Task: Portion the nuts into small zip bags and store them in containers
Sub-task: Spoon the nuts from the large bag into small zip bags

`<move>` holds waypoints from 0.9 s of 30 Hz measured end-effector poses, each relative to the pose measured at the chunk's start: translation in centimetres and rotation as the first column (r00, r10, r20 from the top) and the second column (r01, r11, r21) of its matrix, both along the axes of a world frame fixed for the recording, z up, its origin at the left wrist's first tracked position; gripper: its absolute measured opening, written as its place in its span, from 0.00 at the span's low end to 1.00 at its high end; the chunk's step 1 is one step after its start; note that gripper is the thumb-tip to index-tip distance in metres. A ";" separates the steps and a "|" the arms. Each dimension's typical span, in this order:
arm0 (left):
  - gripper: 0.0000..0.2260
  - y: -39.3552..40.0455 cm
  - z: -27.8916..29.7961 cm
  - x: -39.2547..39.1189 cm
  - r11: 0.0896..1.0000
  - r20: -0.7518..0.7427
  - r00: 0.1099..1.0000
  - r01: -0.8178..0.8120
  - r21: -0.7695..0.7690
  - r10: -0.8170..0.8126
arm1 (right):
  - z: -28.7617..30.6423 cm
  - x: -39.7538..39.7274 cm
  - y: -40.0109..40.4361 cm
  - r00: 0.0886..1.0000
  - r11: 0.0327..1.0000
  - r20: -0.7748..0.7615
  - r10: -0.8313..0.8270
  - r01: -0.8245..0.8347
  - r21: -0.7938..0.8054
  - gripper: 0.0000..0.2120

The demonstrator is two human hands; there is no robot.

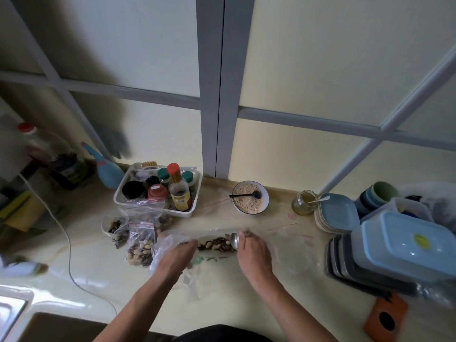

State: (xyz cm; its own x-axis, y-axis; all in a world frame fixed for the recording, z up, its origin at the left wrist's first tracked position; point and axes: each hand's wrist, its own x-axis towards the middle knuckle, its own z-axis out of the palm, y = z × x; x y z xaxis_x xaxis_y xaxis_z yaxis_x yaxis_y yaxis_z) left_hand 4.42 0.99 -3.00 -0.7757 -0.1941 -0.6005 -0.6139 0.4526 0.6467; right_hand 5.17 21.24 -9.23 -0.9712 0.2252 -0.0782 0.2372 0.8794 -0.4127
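Note:
A large clear plastic bag (pixel 172 236) of mixed nuts (pixel 214 243) lies on the pale counter in front of me. My left hand (pixel 176 255) grips the bag's left side and holds it open. My right hand (pixel 249 253) holds a metal spoon (pixel 234 240) whose bowl sits at the nuts inside the bag. To the left lies a small zip bag (pixel 141 245) filled with nuts, with more small bags (pixel 148 214) behind it. Stacked blue-lidded containers (pixel 404 245) stand at the right.
A white basket (pixel 123 193) of spice bottles stands behind the bags. A bowl of oats (pixel 250 197) with a black spoon and a small jar (pixel 303 202) sit at the back. Blue plates (pixel 338 213) lie right of them. A sink (pixel 14 314) and a white cable (pixel 69 250) are at left.

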 end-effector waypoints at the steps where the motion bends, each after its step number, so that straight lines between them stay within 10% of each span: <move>1: 0.09 0.0 0.1 0.1 1.000 0.033 0.999 0.024 -0.002 -0.024 | -0.1 0.3 0.1 1.000 1.000 0.015 0.006 -0.006 0.008 0.28; 12: 0.09 -0.4 0.4 1.0 0.999 0.027 0.999 0.034 -0.036 -0.033 | -0.7 1.5 -1.1 0.996 0.993 0.068 -0.057 0.050 0.104 0.04; 27: 0.04 -1.2 -2.8 0.8 0.974 -0.025 0.982 0.183 -0.137 -0.188 | -2.3 3.1 -3.8 0.993 0.994 -0.039 0.109 -0.108 0.017 0.08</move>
